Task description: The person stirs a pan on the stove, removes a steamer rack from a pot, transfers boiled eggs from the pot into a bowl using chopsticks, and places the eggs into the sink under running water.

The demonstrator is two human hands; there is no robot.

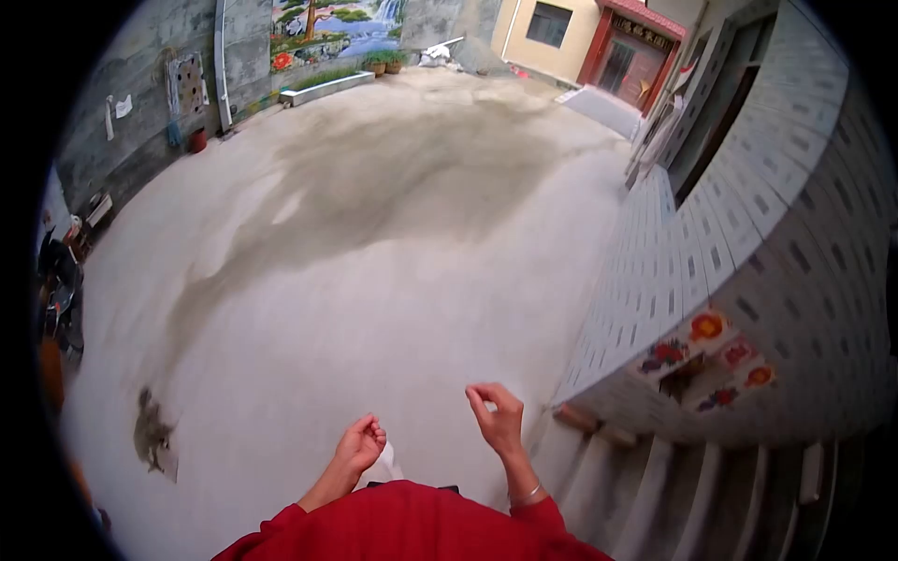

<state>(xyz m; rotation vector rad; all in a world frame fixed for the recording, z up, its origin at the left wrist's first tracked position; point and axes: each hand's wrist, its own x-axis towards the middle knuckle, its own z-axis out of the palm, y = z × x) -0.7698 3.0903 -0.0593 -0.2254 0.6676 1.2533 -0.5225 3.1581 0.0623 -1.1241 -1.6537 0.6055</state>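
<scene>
My left hand [362, 442] is held in front of my body at the lower middle, its fingers curled closed, with nothing showing in them. To its right and slightly higher, my right hand [498, 417] has its fingers bent in and thumb pressed toward them, also with no object visible. A thin bracelet [534, 490] circles my right wrist. The hands are apart, above the pale concrete ground [374, 327]. Red clothing [402, 524] covers my arms and body; a bit of something white shows between the hands.
Steps [655, 486] and a tiled wall [655, 280] stand on the right. A drain-like dark patch [152, 432] lies at lower left, with cluttered items [61, 290] along the left edge. Beyond are a planter [327, 87], a mural [337, 28] and a red-framed doorway [629, 70].
</scene>
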